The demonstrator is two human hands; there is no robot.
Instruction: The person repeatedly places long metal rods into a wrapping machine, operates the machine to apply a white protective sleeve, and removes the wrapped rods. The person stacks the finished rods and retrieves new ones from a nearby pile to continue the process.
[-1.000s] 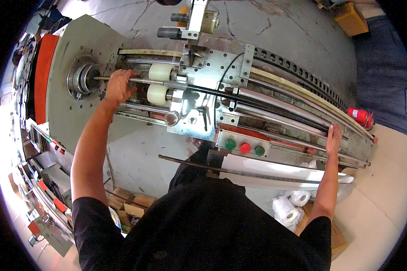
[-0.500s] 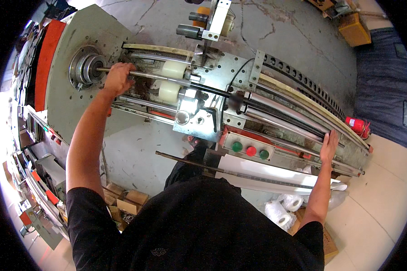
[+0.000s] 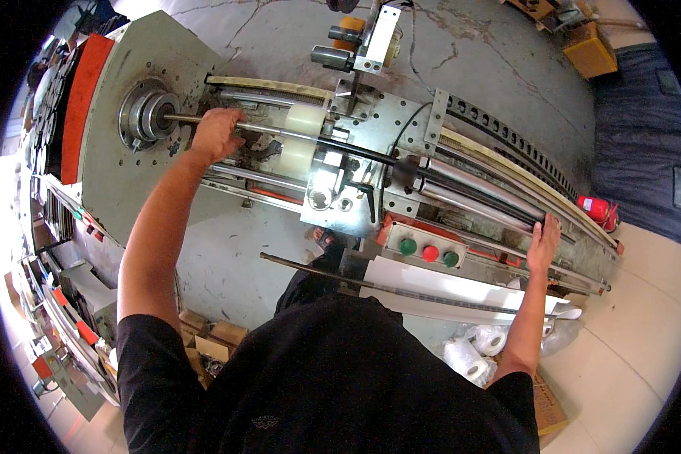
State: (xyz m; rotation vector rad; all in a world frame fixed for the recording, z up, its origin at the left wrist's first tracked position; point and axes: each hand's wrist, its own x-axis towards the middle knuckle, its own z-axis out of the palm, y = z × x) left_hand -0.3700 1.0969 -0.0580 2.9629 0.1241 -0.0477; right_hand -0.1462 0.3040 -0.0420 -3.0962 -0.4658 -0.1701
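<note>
Two hands sit well apart on the machine; the left hand (image 3: pixel 218 130) is wrapped around the steel shaft (image 3: pixel 280 133) just beside the round chuck (image 3: pixel 145 115) at the machine's left end; its long axis runs left-right; the right hand (image 3: pixel 543 240) lies flat, fingers spread, on the rails (image 3: pixel 499 198) near the right end.

The left arm is stretching up toward the upper left of the frame, its left hand (image 3: pixel 216 130) curling closed. The right arm is extending at the right, its right hand (image 3: pixel 543 242) lying flat, fingers straight.
</note>
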